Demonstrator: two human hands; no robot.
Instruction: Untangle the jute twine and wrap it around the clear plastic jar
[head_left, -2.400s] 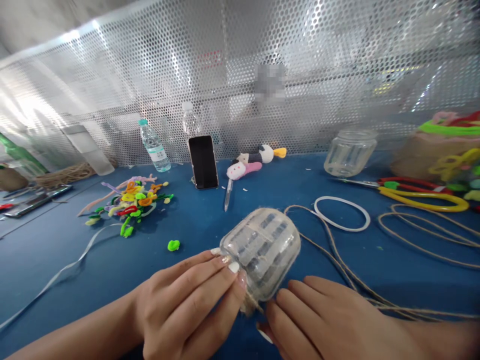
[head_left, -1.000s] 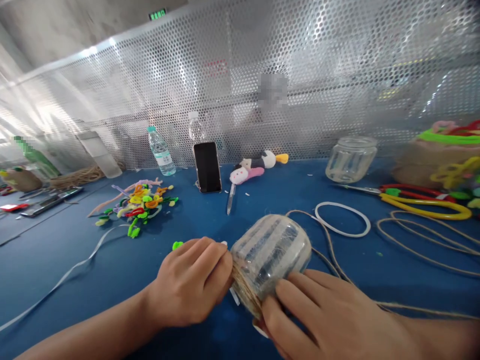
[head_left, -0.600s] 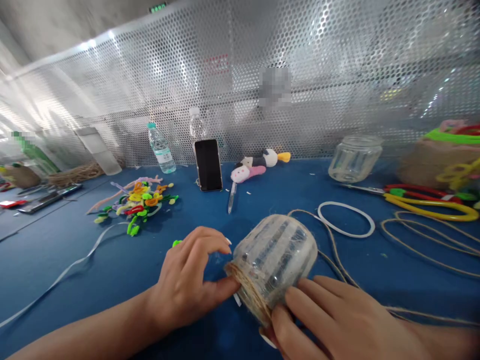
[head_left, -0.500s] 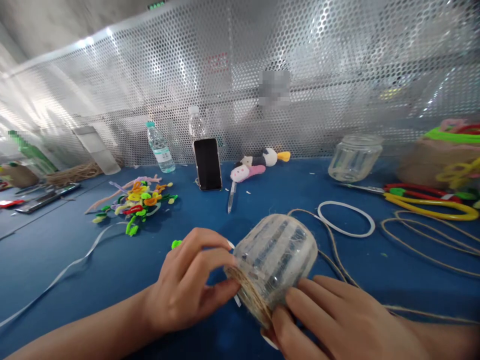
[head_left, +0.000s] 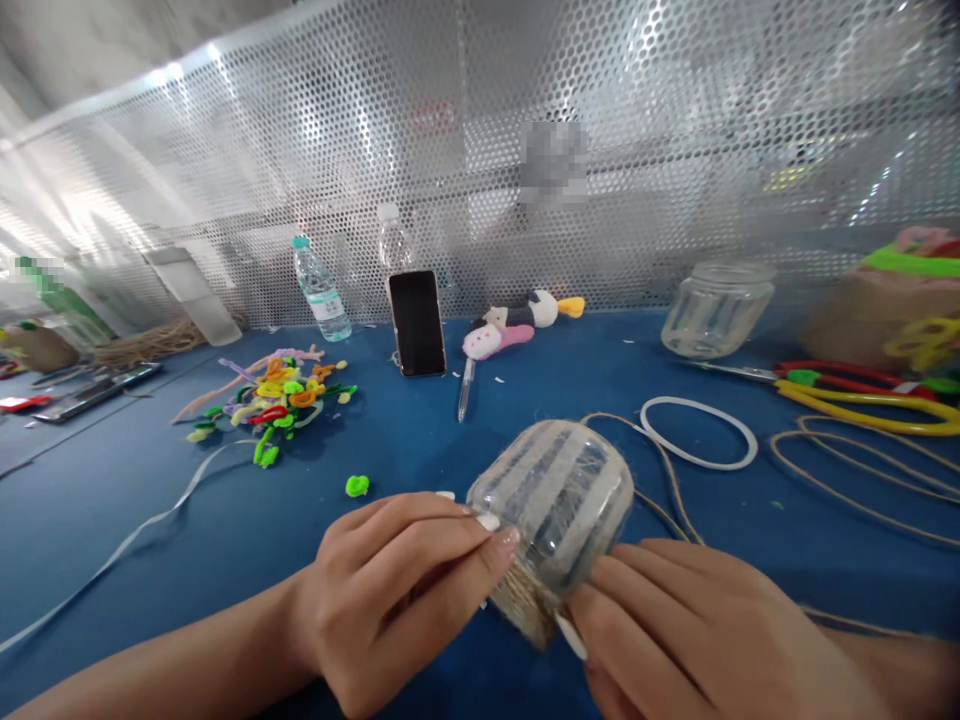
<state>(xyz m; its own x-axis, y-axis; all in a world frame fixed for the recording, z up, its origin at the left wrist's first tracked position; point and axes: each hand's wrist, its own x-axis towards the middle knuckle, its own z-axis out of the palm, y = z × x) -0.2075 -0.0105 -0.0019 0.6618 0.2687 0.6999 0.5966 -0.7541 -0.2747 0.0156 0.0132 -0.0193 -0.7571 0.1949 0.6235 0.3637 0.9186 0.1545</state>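
A clear jar (head_left: 559,495) with pale vertical strips lies tilted between my hands, its base pointing away from me. Brown twine (head_left: 525,605) is wound round its near end. My left hand (head_left: 412,590) pinches at the jar's left side, thumb and fingertips against the edge of the twine. On the right, my right hand (head_left: 675,620) has its fingers closed on the jar's lower right side, beside the twine. A loose length of twine (head_left: 671,485) runs from behind the jar to the right.
Colourful pipe-cleaner pieces (head_left: 281,400) lie at left. A phone (head_left: 418,323) stands before a bottle. To the right are a white ring (head_left: 697,433), an empty jar (head_left: 716,310) and yellow-and-red scissors (head_left: 862,400). Perforated metal backs the table (head_left: 225,560).
My left hand has moved right and its thumb has come up onto the jar's side near the twine. My right hand has shifted slightly, and the jar has turned a little.
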